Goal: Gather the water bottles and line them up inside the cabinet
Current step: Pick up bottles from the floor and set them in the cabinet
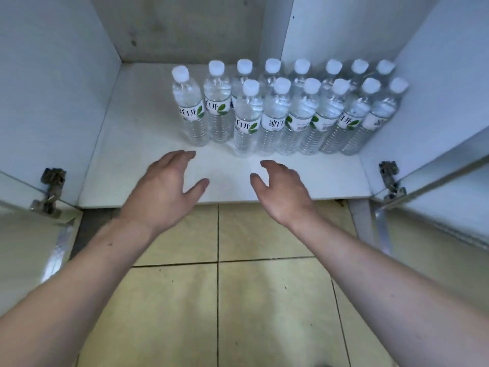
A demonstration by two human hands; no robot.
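Several clear water bottles (275, 115) with white caps and white-green labels stand upright in two rows on the white cabinet floor (137, 165), filling the right and middle. The leftmost bottle (189, 109) stands at the end of the back row. My left hand (166, 181) hovers over the front of the cabinet floor, fingers relaxed and spread, holding nothing. My right hand (283, 189) hovers beside it, fingers loosely curved, also holding nothing. Both hands are a short way in front of the bottles and touch none of them.
White cabinet walls close in on the left (53, 88) and right (436, 75). Both doors stand swung outward, with metal hinges at the left (50, 192) and right (390, 178). Yellowish floor tiles (238, 300) lie below the cabinet's front edge.
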